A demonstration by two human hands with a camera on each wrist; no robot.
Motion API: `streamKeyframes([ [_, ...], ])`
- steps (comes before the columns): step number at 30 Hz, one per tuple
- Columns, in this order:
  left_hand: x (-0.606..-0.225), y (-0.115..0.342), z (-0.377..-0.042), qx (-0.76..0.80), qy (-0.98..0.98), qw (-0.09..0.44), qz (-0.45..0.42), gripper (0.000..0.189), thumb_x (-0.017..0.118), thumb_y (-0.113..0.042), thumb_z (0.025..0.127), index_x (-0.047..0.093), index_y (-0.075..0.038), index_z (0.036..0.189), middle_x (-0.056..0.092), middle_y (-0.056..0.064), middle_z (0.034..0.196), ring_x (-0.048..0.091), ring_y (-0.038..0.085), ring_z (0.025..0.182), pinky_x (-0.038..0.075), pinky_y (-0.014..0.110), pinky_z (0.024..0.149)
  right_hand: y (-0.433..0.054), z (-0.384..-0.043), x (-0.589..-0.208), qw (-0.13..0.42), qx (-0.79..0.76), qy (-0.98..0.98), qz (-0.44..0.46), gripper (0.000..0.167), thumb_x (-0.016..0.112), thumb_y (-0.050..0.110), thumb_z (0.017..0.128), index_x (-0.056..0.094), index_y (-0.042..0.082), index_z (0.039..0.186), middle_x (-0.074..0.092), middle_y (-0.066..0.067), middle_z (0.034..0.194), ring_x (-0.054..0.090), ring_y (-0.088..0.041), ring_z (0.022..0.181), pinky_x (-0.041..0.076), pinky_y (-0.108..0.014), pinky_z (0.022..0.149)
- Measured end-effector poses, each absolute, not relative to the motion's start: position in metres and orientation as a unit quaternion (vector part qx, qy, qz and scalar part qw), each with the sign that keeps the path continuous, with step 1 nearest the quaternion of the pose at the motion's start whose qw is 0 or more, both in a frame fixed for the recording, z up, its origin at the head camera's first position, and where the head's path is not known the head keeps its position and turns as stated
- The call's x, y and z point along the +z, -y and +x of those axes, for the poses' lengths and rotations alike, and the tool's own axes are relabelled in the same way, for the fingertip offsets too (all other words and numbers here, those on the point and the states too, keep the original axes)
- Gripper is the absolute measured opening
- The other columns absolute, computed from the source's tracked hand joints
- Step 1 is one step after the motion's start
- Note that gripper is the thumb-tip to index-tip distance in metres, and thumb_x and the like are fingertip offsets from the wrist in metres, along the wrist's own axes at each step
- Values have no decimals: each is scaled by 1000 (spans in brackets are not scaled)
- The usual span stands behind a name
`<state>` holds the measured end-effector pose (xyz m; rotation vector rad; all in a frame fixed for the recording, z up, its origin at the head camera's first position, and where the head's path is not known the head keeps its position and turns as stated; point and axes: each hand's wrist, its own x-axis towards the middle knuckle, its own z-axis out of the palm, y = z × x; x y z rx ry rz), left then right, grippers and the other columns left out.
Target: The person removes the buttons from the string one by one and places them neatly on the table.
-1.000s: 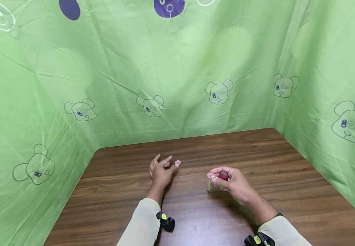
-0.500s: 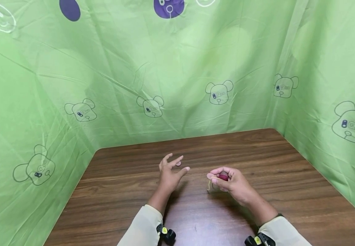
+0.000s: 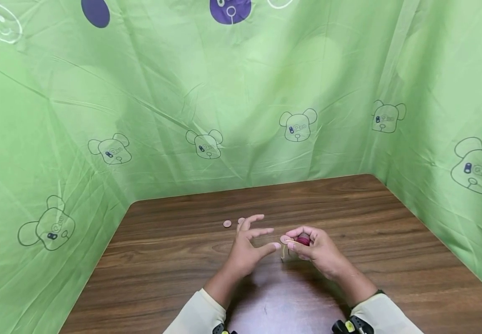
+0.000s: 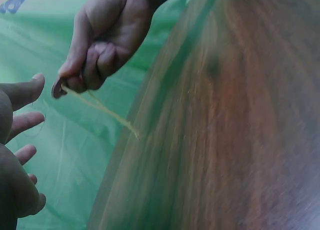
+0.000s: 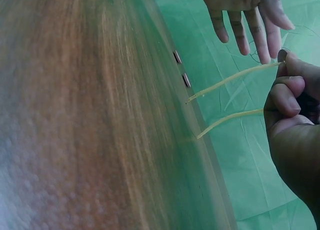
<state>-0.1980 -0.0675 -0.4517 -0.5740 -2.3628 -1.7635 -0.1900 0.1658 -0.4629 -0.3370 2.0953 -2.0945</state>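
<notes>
My right hand (image 3: 323, 254) pinches a pinkish round button (image 3: 284, 239) between thumb and forefinger. A yellow cord (image 5: 232, 79) passes at this button, and its two ends hang over the table in the right wrist view. A dark red rounded object (image 3: 303, 239) is tucked inside the same hand, partly hidden by the fingers. Just left of the held button, my left hand (image 3: 244, 253) is spread, its thumb and fingertips close to the button and nothing in its grasp. Behind the left hand, two more buttons lie on the table, one (image 3: 227, 223) fully visible, the other (image 3: 241, 221) partly covered by a finger.
The brown wood-grain table (image 3: 161, 260) has its far edge against a green curtain (image 3: 245, 93) printed with bear heads. More curtain stands along both sides. Wrist cameras (image 3: 351, 325) are strapped over the pale sleeves.
My left hand has moved right and nearer, away from the two loose buttons towards the held one, uncovering the left loose button. The right hand has stayed in place.
</notes>
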Motion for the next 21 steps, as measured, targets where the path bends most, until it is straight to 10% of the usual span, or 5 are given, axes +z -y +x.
streamKeyframes([
  [21,-457,56,-183,-580,790,51,-190,43,95,-21,85,83,-8,123,59,4,155,42,32,153,30,66,125,-166,-187,-460,101,-694,-701,-132,33,79,10,100,67,-11,122,82,9,99,57,-3,70,48,-20,62],
])
